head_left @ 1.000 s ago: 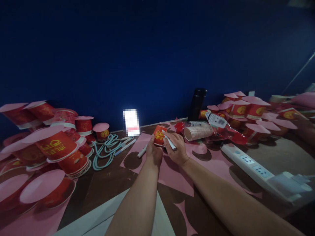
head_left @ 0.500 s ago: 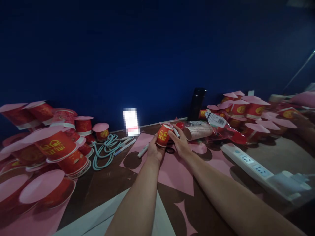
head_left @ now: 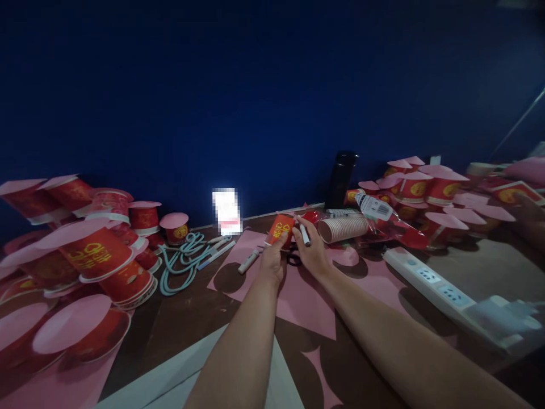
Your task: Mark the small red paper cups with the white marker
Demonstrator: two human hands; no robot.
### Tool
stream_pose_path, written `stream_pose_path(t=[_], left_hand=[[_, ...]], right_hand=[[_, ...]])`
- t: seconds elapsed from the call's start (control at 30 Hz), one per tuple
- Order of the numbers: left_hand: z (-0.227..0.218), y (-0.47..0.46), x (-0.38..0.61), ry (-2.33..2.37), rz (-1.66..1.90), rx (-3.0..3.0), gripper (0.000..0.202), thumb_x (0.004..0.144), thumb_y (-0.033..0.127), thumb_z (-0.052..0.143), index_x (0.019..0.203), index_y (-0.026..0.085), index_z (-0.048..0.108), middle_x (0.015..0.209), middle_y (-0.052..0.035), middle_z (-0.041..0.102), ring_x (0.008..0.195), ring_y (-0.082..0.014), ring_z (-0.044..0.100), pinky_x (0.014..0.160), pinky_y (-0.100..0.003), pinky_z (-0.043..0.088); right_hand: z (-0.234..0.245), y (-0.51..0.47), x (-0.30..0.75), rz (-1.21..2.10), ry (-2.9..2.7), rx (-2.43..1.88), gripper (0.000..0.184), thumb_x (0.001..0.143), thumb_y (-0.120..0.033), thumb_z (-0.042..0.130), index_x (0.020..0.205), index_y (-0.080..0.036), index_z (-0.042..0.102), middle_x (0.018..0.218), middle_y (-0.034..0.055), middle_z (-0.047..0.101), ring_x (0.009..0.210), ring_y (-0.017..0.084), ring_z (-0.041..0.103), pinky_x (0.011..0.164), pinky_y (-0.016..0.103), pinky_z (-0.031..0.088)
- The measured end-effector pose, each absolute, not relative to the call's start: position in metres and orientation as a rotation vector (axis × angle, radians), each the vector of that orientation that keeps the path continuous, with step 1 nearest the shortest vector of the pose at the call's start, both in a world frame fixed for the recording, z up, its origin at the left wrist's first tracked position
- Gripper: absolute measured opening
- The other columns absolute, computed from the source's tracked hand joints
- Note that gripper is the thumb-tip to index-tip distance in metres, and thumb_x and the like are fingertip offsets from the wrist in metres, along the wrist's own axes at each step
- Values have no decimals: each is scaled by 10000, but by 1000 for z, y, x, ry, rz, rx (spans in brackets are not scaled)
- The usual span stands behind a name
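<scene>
My left hand (head_left: 272, 262) grips a small red paper cup (head_left: 281, 229) with yellow print, tilted on its side above a pink paper sheet (head_left: 298, 298) that has round holes cut out of it. My right hand (head_left: 314, 250) touches the cup's right side and holds a white marker (head_left: 304, 233) between its fingers. A dark pair of scissors (head_left: 293, 260) lies on the sheet just under the hands. A second white marker (head_left: 248, 261) rests on the sheet left of my left hand.
Red cups capped with pink discs are piled at the left (head_left: 91, 250) and at the back right (head_left: 426, 190). A bagged sleeve of paper cups (head_left: 344, 228), a black bottle (head_left: 342, 179), a white power strip (head_left: 443, 292), teal cords (head_left: 183, 258) and a bright phone screen (head_left: 226, 211) surround the sheet.
The cup has been lifted off the pink sheet and tipped on its side, away from me. My right hand moved up with it, its marker now pointing upward beside the cup.
</scene>
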State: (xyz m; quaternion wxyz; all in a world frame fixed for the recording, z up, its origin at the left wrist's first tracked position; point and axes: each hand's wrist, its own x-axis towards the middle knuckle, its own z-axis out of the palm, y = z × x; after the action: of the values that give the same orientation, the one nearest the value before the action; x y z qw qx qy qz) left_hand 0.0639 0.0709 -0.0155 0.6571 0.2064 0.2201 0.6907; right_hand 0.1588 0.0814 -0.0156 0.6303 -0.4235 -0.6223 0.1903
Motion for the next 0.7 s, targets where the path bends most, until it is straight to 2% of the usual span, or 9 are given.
stream_pose_path(t=[0.1,0.27,0.43,0.7], left_hand=[[-17,76,59,480,1579,371,315,755,130,677,1068,128,649,1012,-100,715,961,-194,681,948,-328,475],[-15,72,55,515,1538,323,220,780,159,654,995,114,659,910,-78,706,888,-163,678,925,-298,477],[-15,70,55,561,1523,330,135,785,193,653,865,85,659,827,-64,686,815,-148,663,874,-275,482],[-16,72,56,592,1531,325,51,779,160,646,786,110,654,726,-31,667,776,-134,650,823,-254,492]], right_hand=[[-8,72,155,163,-1547,-948,289,936,-332,487,1190,-249,598,1116,82,626,1052,206,575,990,429,460],[-3,59,152,57,-1659,-880,250,930,-300,496,1135,-267,637,967,67,602,913,190,582,849,369,526],[-3,56,152,72,-1743,-831,238,931,-277,502,1120,-269,647,969,58,635,910,185,587,855,366,518],[-3,55,152,94,-1765,-867,234,939,-289,493,1103,-266,658,998,58,654,945,188,598,876,378,502]])
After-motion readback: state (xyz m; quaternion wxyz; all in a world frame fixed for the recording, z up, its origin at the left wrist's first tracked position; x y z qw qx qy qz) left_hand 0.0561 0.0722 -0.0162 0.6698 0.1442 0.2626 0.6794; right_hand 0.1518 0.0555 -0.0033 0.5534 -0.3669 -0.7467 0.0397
